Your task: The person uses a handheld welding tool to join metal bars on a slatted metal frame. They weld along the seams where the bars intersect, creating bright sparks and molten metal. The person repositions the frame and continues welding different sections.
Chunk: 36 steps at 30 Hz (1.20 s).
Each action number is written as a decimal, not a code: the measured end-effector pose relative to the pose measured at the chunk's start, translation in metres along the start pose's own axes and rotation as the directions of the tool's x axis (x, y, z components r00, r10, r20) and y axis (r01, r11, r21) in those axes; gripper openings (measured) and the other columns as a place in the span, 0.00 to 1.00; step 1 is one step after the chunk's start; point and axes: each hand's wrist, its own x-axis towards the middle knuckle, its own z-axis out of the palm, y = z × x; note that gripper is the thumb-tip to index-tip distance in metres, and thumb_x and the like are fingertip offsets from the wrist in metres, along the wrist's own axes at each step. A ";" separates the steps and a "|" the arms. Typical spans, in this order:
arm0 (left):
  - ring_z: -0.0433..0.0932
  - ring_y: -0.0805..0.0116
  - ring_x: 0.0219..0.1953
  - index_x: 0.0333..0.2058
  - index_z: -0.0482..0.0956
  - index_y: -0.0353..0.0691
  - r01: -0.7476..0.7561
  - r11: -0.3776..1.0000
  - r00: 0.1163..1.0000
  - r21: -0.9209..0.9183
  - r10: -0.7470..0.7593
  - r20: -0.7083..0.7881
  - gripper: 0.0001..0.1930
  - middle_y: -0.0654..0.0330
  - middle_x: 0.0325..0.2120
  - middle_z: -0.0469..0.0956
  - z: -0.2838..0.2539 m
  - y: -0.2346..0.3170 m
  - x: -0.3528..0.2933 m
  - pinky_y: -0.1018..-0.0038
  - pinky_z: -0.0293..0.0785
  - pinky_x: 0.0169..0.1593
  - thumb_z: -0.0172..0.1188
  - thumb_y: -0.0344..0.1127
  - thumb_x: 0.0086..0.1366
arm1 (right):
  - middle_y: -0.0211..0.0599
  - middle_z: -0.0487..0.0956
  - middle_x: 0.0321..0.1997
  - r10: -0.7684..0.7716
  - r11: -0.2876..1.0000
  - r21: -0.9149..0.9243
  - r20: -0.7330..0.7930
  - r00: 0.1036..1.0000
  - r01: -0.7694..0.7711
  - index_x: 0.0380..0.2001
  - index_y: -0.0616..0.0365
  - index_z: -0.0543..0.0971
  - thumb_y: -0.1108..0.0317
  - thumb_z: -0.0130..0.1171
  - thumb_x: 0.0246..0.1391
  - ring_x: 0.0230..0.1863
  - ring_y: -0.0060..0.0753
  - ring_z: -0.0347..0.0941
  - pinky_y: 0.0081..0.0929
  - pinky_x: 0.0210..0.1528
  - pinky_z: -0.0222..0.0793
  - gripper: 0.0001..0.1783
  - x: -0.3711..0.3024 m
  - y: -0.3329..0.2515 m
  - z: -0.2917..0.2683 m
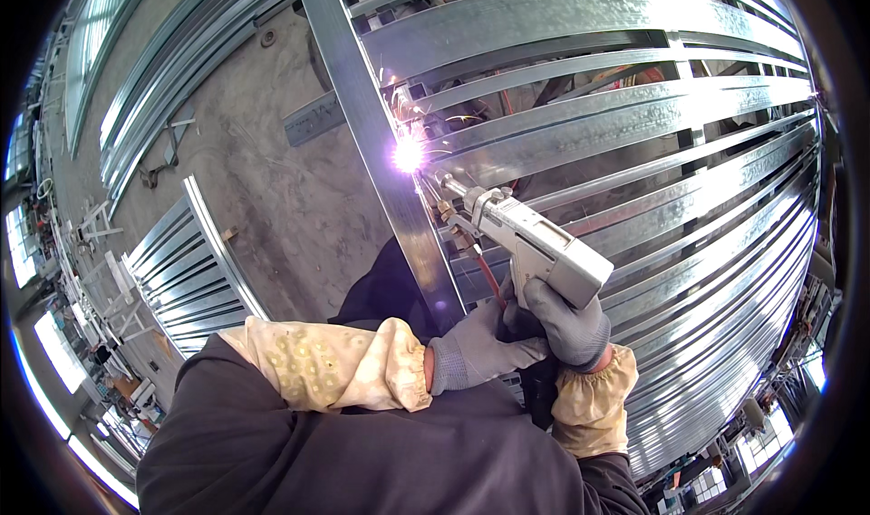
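A silver, boxy handheld welding gun points up and left, with a brass-coloured fitting and a red hose along its nozzle side. My right hand, in a grey glove, is closed around its rear grip. Lower down, my left hand, also gloved, is wrapped at the dark lower part of the gun; its fingertips are partly hidden. A bright violet-white glare with sparks burns at the nozzle tip. It sits on the edge of a long metal tube, where crosswise metal slats meet it, and the glare hides the joint.
The slatted metal frame spreads across the right side. A smaller slatted panel lies at the left, with bundled long metal profiles beyond it. A short metal piece rests on the concrete floor. Pale protective sleeves cover my forearms.
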 end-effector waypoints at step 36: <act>0.77 0.76 0.46 0.52 0.71 0.35 -0.006 1.000 1.000 0.002 0.006 0.007 0.18 0.63 0.43 0.78 0.005 -0.022 -0.004 0.76 0.77 0.48 0.63 0.25 0.65 | 0.33 0.80 0.32 -0.005 0.998 -0.054 0.019 1.000 0.006 0.49 0.66 0.75 0.69 0.58 0.60 0.30 0.21 0.77 0.22 0.33 0.73 0.16 -0.013 0.012 -0.005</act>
